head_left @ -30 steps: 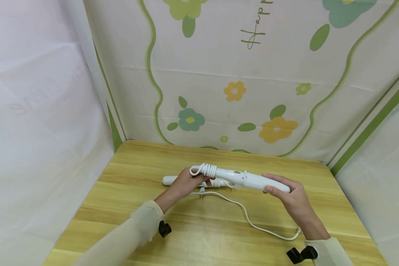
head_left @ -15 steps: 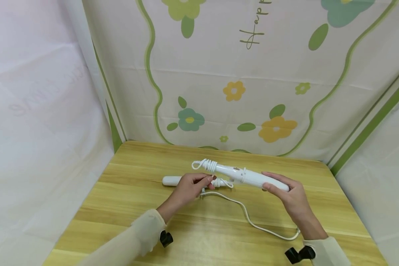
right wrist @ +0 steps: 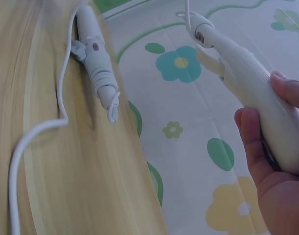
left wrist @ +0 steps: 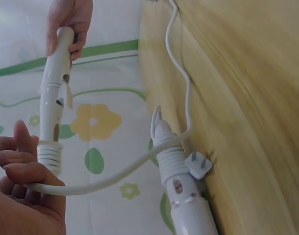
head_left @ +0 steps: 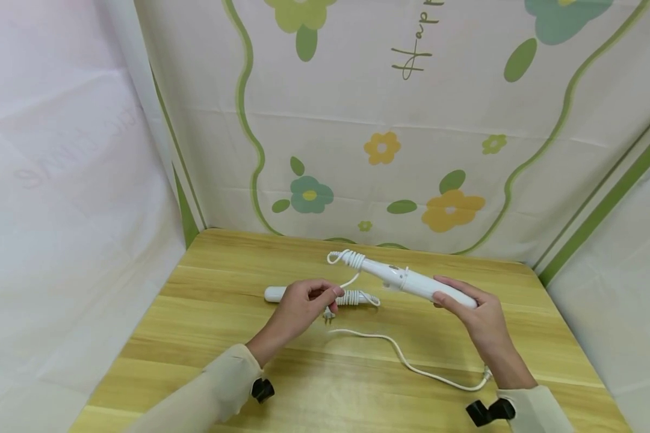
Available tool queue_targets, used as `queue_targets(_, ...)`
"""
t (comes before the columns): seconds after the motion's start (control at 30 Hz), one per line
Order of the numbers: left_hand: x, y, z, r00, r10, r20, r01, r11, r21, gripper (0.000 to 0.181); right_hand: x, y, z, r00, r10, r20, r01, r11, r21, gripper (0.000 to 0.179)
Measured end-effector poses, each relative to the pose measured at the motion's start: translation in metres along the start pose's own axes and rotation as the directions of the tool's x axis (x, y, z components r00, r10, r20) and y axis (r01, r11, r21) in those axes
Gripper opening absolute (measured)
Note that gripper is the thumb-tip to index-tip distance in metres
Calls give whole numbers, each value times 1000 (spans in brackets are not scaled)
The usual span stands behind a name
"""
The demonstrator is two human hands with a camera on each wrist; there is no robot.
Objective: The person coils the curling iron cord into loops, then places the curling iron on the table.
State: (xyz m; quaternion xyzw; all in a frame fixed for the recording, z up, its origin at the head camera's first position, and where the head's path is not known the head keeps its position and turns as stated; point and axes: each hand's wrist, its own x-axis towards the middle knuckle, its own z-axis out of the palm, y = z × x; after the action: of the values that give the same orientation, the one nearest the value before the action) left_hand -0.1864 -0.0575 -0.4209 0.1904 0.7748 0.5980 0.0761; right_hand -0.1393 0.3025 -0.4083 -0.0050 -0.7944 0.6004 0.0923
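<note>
My right hand [head_left: 482, 316] grips one end of a white hair straightener [head_left: 417, 284], holding it tilted above the table. Several turns of its white cord [head_left: 349, 280] are wound around the other end, and my left hand [head_left: 306, 305] pinches the loose stretch leading off them. From there the cord runs across the table, as the right wrist view shows. A second white hair straightener [head_left: 352, 297] lies on the table behind my left hand, which partly hides it. Its cord [left wrist: 170, 164] is wrapped in tight coils, and a two-pin plug [left wrist: 198, 165] sticks out beside them.
The wooden table [head_left: 238, 258] has its rear edge against a hanging flowered cloth [head_left: 330, 150]. More white cloth [head_left: 76, 198] hangs at the sides. The loose cord's far end reaches the right forearm. Black mounts [head_left: 490, 413] sit at both wrists.
My left hand has left the coils, now pinching the cord and drawing a stretch away from them. The held straightener's wound end has risen and shifted right. The second straightener has stayed put.
</note>
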Motion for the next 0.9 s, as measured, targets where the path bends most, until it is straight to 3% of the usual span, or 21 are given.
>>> queue_targets(0.23,1,10,-13,999,22,32,-24,998,66,17,-1,1,1,1000,2,6,-1,993,-122,43)
queue_targets(0.47,8,23,-33,988,104,116,-123,979,165,19,-1,0,1,1000,-10,1,10,989,-148,43)
queue_targets(0.63,15,34,-42,977,161,138,-190,953,234,18,-2,1,3,997,-17,72,29,985,-170,41)
queue_targets(0.73,21,38,-44,967,200,157,-239,925,296,18,-3,4,4,992,-43,119,68,975,-212,39)
queue_targets(0.9,33,38,-47,947,274,166,-319,847,426,16,-7,7,4,981,-61,186,106,963,-248,35)
